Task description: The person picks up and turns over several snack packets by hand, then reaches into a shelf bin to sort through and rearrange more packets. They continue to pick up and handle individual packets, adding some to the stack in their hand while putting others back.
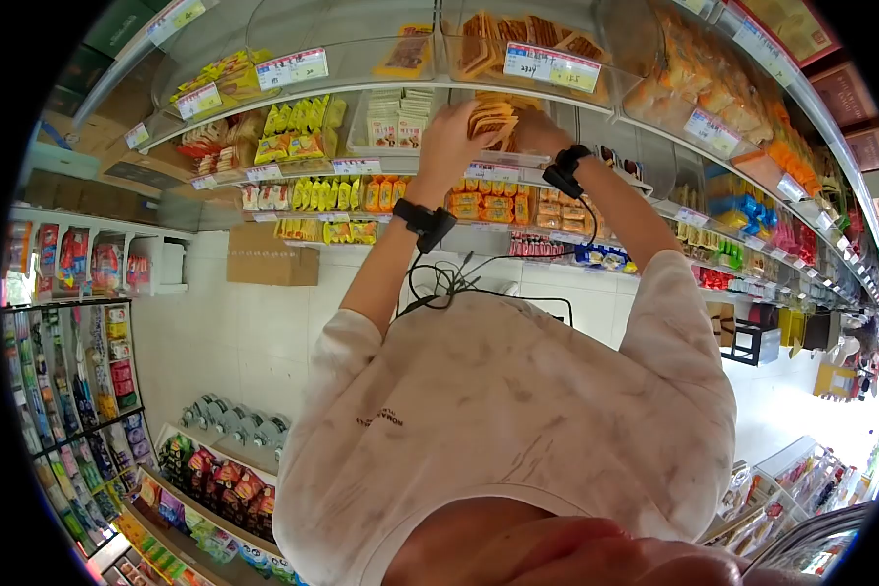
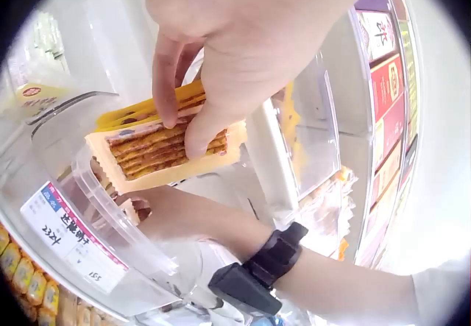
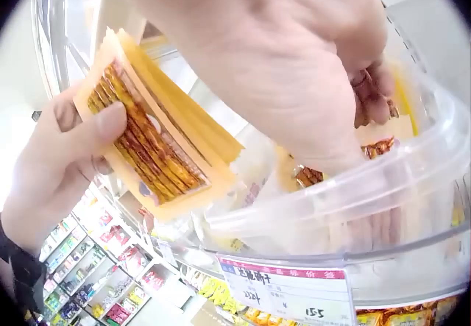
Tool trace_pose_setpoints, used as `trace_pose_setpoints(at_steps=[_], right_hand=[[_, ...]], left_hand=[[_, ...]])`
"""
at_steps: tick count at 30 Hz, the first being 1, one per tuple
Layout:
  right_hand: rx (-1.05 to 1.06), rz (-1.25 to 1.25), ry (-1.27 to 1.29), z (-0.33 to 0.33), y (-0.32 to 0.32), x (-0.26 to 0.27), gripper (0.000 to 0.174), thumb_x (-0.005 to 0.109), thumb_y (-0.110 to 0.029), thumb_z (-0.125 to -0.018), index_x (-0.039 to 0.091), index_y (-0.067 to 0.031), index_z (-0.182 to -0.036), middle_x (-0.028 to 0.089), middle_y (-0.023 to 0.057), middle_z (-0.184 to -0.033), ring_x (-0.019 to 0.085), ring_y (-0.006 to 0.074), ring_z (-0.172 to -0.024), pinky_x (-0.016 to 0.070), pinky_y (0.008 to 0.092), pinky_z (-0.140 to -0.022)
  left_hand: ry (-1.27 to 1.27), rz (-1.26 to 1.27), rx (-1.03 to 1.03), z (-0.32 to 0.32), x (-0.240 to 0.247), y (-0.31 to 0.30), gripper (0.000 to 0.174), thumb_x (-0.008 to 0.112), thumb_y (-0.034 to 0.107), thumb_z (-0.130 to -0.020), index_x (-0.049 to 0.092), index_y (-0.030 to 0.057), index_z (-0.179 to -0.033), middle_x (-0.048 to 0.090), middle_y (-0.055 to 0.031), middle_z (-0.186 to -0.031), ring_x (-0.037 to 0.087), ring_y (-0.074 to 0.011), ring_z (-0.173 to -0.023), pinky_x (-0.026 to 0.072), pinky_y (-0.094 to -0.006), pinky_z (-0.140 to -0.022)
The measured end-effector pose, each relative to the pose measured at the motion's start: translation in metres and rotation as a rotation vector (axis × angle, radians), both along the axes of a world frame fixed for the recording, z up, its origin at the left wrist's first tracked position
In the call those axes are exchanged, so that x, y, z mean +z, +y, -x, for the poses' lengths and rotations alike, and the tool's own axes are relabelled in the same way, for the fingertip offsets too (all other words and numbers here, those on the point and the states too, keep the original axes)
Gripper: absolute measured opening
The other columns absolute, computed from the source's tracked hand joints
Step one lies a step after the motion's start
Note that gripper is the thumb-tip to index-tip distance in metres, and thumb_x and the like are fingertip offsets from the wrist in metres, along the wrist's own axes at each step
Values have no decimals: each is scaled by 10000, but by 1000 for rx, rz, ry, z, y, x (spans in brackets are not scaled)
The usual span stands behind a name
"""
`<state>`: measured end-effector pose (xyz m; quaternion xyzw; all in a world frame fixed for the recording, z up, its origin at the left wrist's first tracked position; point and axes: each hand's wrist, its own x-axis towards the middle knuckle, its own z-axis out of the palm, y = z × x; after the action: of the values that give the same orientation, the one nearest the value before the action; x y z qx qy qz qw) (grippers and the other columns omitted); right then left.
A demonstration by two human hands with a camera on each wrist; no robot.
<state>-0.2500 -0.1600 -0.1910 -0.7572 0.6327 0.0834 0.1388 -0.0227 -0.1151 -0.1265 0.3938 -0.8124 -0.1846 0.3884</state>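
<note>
My left hand (image 1: 446,146) holds a small stack of flat snack packets (image 2: 158,157) above the shelf, with thumb on the front and fingers behind. Through each packet's clear window, brown strips show inside a yellow-orange border. My right hand (image 3: 287,68) reaches down into a clear plastic bin (image 3: 316,207), its fingers curled at more packets (image 3: 379,148) of the same look. Part of that hand's grip is hidden behind its own palm and the bin wall. A handwritten price label (image 3: 287,289) hangs on the shelf edge below the bin.
White packets (image 1: 397,117) fill the bin to the left, with yellow-green packets (image 1: 298,127) further left. Above runs another shelf with bins and a price label (image 1: 552,66). Black cables (image 1: 454,278) hang between my wrists. A cardboard box (image 1: 272,256) stands below left.
</note>
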Motion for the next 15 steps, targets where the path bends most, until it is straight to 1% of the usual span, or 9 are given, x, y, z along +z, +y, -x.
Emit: trace_pose_setpoints(at_steps=[1,2,5,6,9,10,11,13,15], right_hand=[[-50,-110,-29,0,3,11,241,686,-42,-815,684,98,-1011,679,239,-1012,650,392,-953,548,464,-841],[110,166,-134,19,2,-13,297,723,-86,-815,677,51,-1075,704,198,-965,670,370,-875,554,453,-780],[-32,270,-192,25,11,16,357,745,-158,-832,668,-19,-1152,716,176,-1025,675,367,-921,551,448,-772],[-31,283,-155,28,9,15,346,712,-170,-867,651,-42,-1183,707,176,-1065,673,361,-938,548,449,-792],[-13,319,-87,38,6,16,335,638,-207,-946,610,-95,-1260,685,173,-1163,668,350,-987,542,450,-842],[2,328,-95,39,13,22,344,630,-218,-954,601,-104,-1277,681,171,-1180,667,352,-1000,541,449,-851],[18,339,-104,40,18,25,354,622,-230,-961,591,-112,-1293,677,168,-1198,666,354,-1013,541,447,-861],[25,335,-205,56,18,14,391,591,-259,-989,547,-114,-1350,676,173,-1216,662,359,-1043,533,449,-884],[0,253,-305,68,15,4,420,577,-288,-999,528,-118,-1381,672,176,-1237,658,359,-1058,526,447,-907]], left_hand=[[-19,6,-5,2,0,0,460,828,214,-797,636,23,-1168,669,-187,-1044,651,-374,-970,535,-434,-814],[-24,53,-22,3,1,-1,465,812,246,-821,640,25,-1192,675,-190,-1039,656,-371,-976,540,-430,-810],[-45,101,-8,15,-18,-15,479,802,267,-833,641,44,-1225,691,-186,-1020,670,-376,-931,550,-431,-792],[-149,-90,-10,20,-12,-16,490,798,286,-838,644,65,-1247,712,-180,-1004,685,-382,-885,558,-438,-773],[-231,70,-90,35,-1,-21,492,799,292,-837,644,61,-1242,721,-182,-987,693,-382,-877,561,-442,-767],[-161,23,-194,43,-13,-36,485,795,287,-840,640,57,-1238,719,-181,-1019,692,-378,-901,561,-439,-776],[-166,4,-222,50,-25,-47,483,796,277,-836,640,50,-1233,716,-186,-1036,689,-378,-918,559,-438,-785],[-176,-35,-278,61,-28,-55,480,798,256,-826,639,35,-1222,709,-194,-1070,682,-379,-952,556,-435,-803],[-163,28,-310,69,-34,-61,498,804,241,-811,636,19,-1224,702,-207,-1100,673,-382,-993,549,-440,-830]])
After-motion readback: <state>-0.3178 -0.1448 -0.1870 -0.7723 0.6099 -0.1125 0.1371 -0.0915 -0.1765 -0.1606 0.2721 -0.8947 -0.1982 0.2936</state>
